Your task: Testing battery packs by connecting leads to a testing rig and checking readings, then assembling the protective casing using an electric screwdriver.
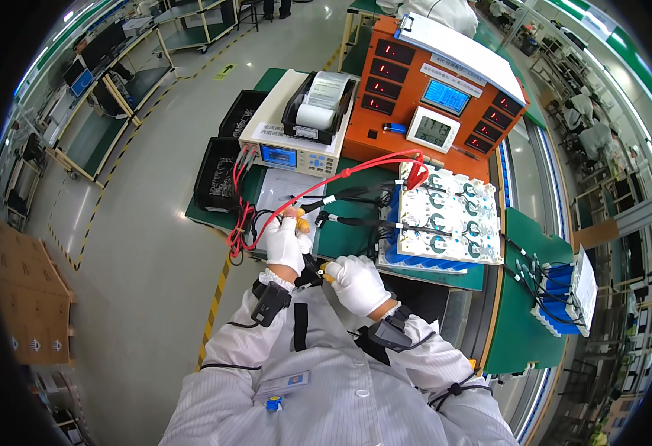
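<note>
My left hand (284, 244), in a white glove with yellowish fingertip covers, is closed at the near edge of the green bench, beside red test leads (255, 236). What its fingers hold is hidden. My right hand (359, 284), gloved alike, pinches a small black part (320, 273) with a pale tip, close below the left hand. To the right stands a battery pack (452, 215) with blue cells under a white top board. Black cables (356, 221) run from the pack toward my hands. A red clip (417, 177) rests at its upper left corner.
A white bench meter (289, 157) carries a black tray with a paper roll (315, 117). Behind the pack stands an orange test box (385, 104) with red displays. Black bins (218, 172) hold small parts at left. A second blue battery pack (564, 297) lies at right.
</note>
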A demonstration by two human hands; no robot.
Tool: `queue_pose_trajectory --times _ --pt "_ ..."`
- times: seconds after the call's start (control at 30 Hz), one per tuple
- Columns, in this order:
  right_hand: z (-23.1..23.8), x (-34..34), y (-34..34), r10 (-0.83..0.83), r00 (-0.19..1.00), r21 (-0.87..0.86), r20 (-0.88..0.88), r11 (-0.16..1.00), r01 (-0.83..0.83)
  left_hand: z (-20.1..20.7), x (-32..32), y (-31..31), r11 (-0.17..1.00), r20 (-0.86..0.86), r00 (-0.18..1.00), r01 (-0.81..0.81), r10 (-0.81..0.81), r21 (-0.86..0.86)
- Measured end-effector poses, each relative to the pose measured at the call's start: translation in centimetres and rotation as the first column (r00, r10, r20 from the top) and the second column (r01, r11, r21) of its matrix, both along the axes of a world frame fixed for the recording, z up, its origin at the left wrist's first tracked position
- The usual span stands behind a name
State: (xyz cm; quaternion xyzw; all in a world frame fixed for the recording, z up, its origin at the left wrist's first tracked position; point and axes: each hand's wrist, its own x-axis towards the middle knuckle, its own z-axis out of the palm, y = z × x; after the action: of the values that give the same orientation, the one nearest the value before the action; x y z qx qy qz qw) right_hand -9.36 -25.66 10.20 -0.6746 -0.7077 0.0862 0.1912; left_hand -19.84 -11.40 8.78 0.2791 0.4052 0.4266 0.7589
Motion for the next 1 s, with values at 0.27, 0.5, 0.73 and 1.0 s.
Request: queue_pose_trajectory --times 0.27,0.5,0.73,1.0 --pt "0.2 -0.1 -0.1 0.014 1.0 -0.018 0.023 1.0 -0.013 0.2 -0.3 -0.2 1.0 -0.018 1.0 0.015 -0.015 0.011" --pt "0.4 -0.2 -0.1 0.019 0.999 -0.023 0.044 1.0 -0.018 -1.7 0.0 0.3 0.998 -0.031 1.0 0.003 -0.001 0.064" --pt "-0.2 -0.7 0.2 0.028 0.994 -0.029 0.105 0.999 -0.025 -2.1 -0.7 0.1 0.995 0.032 0.996 -0.075 0.078 -0.071" --pt "-0.5 0.6 -0.9 -0.017 0.999 -0.038 0.037 0.999 0.018 -2.7 -0.5 0.1 0.998 0.029 1.0 -0.005 0.007 -0.059"
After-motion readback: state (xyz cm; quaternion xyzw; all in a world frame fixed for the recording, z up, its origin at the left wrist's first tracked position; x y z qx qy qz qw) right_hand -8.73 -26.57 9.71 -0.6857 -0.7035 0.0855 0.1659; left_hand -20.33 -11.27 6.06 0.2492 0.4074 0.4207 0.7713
